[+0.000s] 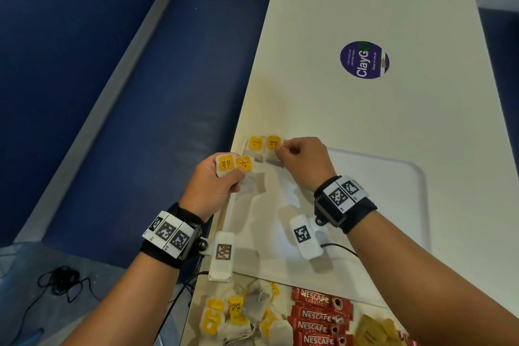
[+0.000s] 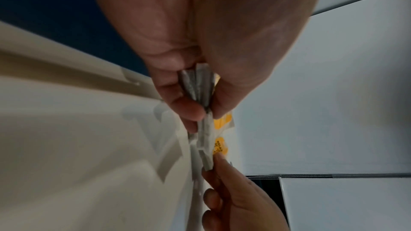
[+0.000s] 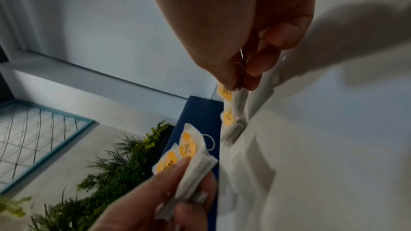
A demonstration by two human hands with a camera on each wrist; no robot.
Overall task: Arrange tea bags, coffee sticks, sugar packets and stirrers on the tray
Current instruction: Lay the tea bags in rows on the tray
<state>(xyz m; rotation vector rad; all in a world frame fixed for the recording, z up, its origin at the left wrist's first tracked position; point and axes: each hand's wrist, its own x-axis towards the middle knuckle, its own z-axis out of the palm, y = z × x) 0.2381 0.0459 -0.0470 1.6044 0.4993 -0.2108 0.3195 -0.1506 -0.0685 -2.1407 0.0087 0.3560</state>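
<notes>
**teatime_q:** So where are the hands and the tea bags right now?

**traywatcher:** Left hand point(image 1: 213, 180) is at the table's point(image 1: 393, 121) left edge, fingers and thumb curled around two held tea bags point(image 1: 234, 163), yellow tags facing up. The left wrist view shows the same pair pinched edge-on between thumb and fingers point(image 2: 189, 108).

**teatime_q:** And the right?

**traywatcher:** Right hand point(image 1: 303, 160) is over the far left corner of the white tray point(image 1: 407, 174), fingertips pinching the nearer of two placed tea bags point(image 1: 265, 144) by its yellow tag. Those two sit side by side at about 11 o'clock on the tray, just past the left hand's pair at roughly 1 o'clock from it.

**teatime_q:** Rest of the supplies?

**traywatcher:** All off the tray at 6 o'clock, along the near table edge: a loose tea bag pile point(image 1: 238, 314), red Nescafe coffee sticks point(image 1: 320, 317) just right of it, then brown sugar packets point(image 1: 376, 331). Can't spot stirrers. A purple ClayGo sticker point(image 1: 364, 60) sits way off at 12 o'clock on the table.
</notes>
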